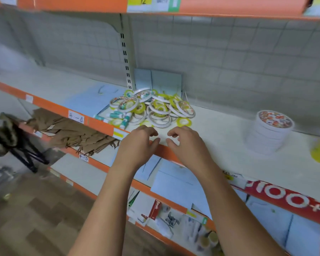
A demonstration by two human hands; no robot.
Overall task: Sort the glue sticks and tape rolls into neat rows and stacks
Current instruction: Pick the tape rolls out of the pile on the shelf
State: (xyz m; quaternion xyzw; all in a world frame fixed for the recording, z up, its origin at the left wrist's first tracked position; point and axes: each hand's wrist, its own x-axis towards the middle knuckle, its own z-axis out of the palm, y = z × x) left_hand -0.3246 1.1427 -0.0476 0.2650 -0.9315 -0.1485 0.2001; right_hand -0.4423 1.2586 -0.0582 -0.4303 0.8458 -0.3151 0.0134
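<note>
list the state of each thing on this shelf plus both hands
tape rolls: loose jumbled pile
glue sticks: lying flat at the pile's left
tape stack: neat, upright, apart on the right
left hand: loosely curled, empty
right hand: loosely curled, empty

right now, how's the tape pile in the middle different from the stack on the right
The pile of tape rolls is loose and jumbled; the stack of tape rolls is one tidy column. The pile mixes white and yellow rolls; the stack looks all white under a printed top. The pile spreads low and wide; the stack stands taller. Both rest on the same shelf.
</note>
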